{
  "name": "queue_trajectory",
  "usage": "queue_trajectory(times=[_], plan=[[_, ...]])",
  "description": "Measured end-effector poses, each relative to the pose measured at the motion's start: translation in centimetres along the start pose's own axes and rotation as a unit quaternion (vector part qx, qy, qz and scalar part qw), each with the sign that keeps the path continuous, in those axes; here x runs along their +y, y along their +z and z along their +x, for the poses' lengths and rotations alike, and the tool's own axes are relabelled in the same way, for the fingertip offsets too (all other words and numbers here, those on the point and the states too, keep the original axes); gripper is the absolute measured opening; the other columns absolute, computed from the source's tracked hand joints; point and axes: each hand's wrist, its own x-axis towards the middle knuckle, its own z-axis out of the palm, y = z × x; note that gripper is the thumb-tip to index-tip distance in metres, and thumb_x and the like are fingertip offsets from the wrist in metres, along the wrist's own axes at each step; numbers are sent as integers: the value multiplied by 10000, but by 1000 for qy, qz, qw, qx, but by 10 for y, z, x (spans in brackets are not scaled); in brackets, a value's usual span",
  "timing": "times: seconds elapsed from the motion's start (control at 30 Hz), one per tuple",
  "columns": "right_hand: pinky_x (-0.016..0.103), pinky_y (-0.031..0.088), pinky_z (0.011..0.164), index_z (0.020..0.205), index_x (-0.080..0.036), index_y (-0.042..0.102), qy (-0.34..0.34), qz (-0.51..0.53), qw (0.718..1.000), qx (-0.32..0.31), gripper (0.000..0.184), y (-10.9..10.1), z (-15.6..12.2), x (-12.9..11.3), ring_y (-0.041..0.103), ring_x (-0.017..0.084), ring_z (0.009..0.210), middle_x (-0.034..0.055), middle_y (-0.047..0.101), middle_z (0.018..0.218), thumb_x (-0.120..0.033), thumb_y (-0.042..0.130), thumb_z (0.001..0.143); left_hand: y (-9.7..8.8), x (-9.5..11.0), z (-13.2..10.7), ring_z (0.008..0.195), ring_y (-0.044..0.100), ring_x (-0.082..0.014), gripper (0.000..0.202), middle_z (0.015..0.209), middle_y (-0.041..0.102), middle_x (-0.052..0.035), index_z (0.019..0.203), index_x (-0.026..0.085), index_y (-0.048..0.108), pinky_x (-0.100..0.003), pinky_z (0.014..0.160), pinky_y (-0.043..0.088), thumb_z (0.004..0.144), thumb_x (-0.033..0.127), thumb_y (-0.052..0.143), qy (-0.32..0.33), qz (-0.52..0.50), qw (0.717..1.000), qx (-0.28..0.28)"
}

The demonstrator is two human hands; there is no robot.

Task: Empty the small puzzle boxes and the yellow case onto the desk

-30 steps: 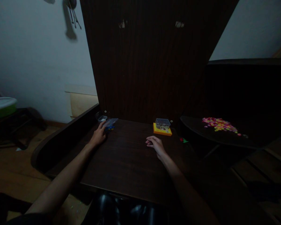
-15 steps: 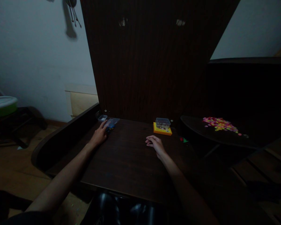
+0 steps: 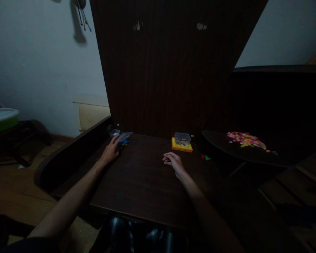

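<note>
A tilted clear lid (image 3: pixel 125 136) partly hides blue pieces (image 3: pixel 124 143), too small to count, near the surface's (image 3: pixel 144 182) far left corner. The left hand's (image 3: pixel 110 154) fingers meet the lid; whether they grasp it, I cannot tell. The right hand's (image 3: pixel 174 163) curl loosely, contents unclear. Two clear boxes (image 3: pixel 182 137) and one yellow box (image 3: pixel 174 145) sit toward the far edge, by dark panelling (image 3: pixel 158 77).

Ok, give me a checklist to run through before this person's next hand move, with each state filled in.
1. Left hand at the clear plastic piece: ok, fingers reach its edge.
2. Firm grip on that piece: cannot tell, too dark.
3. Blue pieces fully in view: cannot tell, hand and plastic may hide some.
4. Right hand off the yellow box: ok, apart from it.
5. Clear box on the yellow box: ok.
6. Colourful pile tightly gathered: not ok, bits lie loose.
</note>
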Motion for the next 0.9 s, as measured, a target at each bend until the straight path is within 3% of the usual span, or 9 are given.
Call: queue_trajectory(times=[0.3,0.67,0.9], plan=[[257,499,578,662,-185,665,2,0,1000,6,219,1,-1,-1,563,120,581,8,651,593,-377,670,557,-3,1,0,1281,529,-283,776,1582,278,-48,1452,273,377,-391,1019,520,740,2,523,22,4,1000,1],[265,500,586,672,-191,669,-6,-10,1000,0,197,0,0,2,577,130,585,17,658,602,-374,681,599,-11,11,-1,1148,631,-287,480,1563,321,-62,1197,217,622,-384,935,560,768,41,497,-9,26,999,-21],[257,493,579,675,-186,670,-8,-7,1000,3,217,0,0,1,568,126,587,14,651,602,-384,691,590,-12,11,-1,1141,634,-278,519,1545,358,-50,1216,226,631,-377,938,555,763,38,461,-5,27,999,-22]])
